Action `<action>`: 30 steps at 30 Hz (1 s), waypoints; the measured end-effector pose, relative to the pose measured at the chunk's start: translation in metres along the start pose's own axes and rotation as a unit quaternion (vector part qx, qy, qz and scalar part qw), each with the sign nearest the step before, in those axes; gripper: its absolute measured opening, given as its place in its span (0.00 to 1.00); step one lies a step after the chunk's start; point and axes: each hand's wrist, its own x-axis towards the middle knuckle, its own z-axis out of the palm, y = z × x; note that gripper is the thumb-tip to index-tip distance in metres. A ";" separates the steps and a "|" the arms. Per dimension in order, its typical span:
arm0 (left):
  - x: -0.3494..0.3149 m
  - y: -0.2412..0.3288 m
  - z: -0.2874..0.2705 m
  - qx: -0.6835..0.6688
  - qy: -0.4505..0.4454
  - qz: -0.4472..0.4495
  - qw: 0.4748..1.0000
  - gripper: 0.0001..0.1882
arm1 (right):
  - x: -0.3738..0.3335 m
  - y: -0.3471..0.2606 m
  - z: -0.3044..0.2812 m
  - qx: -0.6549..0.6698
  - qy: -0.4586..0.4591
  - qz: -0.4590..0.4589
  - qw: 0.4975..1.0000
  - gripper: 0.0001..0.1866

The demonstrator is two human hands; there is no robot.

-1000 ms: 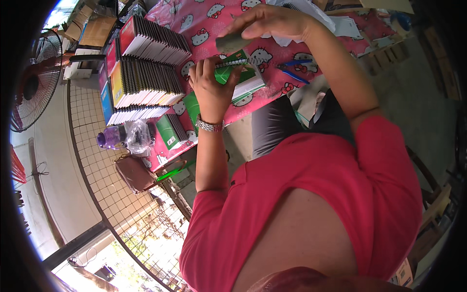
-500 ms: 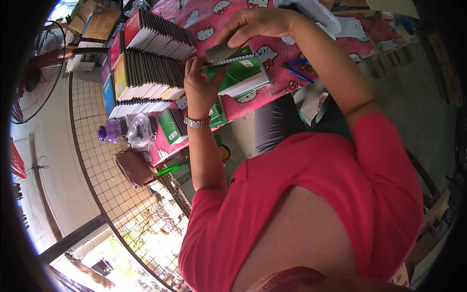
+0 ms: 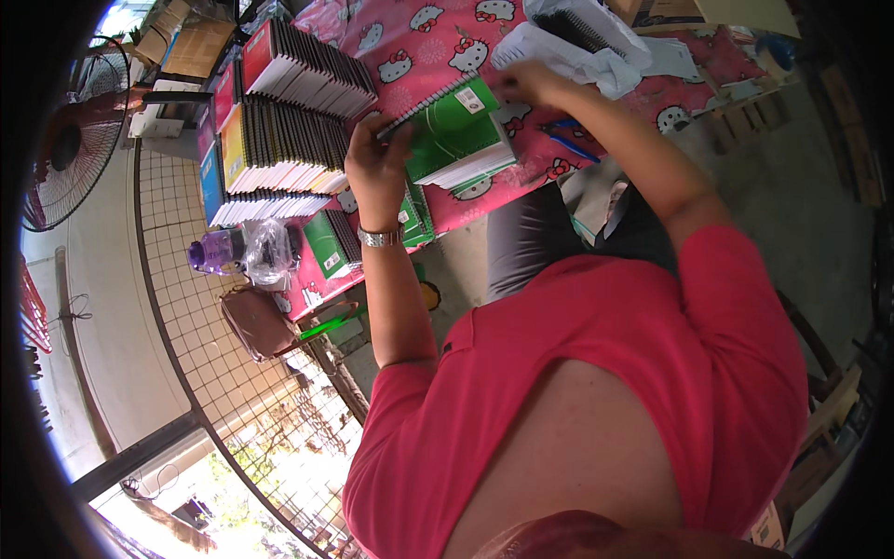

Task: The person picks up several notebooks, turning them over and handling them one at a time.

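A green spiral notebook (image 3: 456,130) lies on top of a pile of white-paged notebooks at the table edge, its wire binding along the far side. My left hand (image 3: 377,172), with a metal watch on the wrist, has its fingers and thumb closed on the left end of that binding. Just off the notebook's right end is my right hand (image 3: 535,86), curled and smeared by motion; whether it holds anything is hidden. Blue-handled pliers (image 3: 570,142) lie on the table, nearer to me than the right hand.
Tall stacks of spiral notebooks (image 3: 289,140) stand to the left. More green notebooks (image 3: 332,244) lie at the near left edge. A white plastic bag with black binding coils (image 3: 577,42) sits at the far right. A purple bottle (image 3: 216,253) and a fan (image 3: 74,140) are farther left.
My right hand has moved right, away from the binding, and the dark grey piece under its fingers no longer shows. The notebook's green cover is now uncovered. My left hand stays at the binding's left end.
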 end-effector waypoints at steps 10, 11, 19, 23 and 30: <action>-0.024 0.000 0.015 0.048 0.079 0.045 0.995 0.15 | -0.161 -0.017 0.032 -0.212 0.179 -0.057 0.959 0.28; -0.022 0.000 0.018 0.028 0.090 0.055 0.994 0.15 | -0.163 -0.014 0.032 -0.171 0.155 -0.020 0.973 0.28; -0.024 -0.009 0.013 0.009 0.079 0.004 0.997 0.11 | -0.151 -0.101 -0.021 0.105 0.242 -0.118 0.957 0.30; -0.025 -0.007 0.016 0.017 0.080 0.028 0.996 0.12 | -0.137 -0.148 -0.033 0.122 0.223 -0.192 0.948 0.30; -0.026 0.006 0.019 0.091 0.096 0.090 0.987 0.12 | -0.110 -0.179 -0.034 0.097 0.249 -0.209 0.941 0.31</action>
